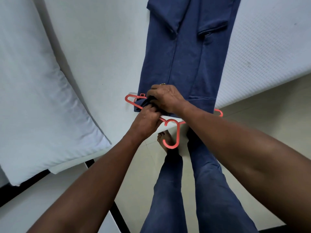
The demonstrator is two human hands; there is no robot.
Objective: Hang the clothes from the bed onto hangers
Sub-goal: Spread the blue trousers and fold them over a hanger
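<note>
Where trousers (185, 61) cross hanger (177, 132), left hand (146, 120), right hand (166, 98), both gripping bunched hem

Nothing for you to read right now: no lettering or label shows on the blue trousers (183, 61), none on the red hanger (178, 135) at their near end, none on the white pillow (42, 98) to their left.

white-sheeted bed (101, 47), navy trousers (185, 56) lay flat along it, red hanger (178, 134) lay at near edge, white pillow (42, 106) lay left
</note>
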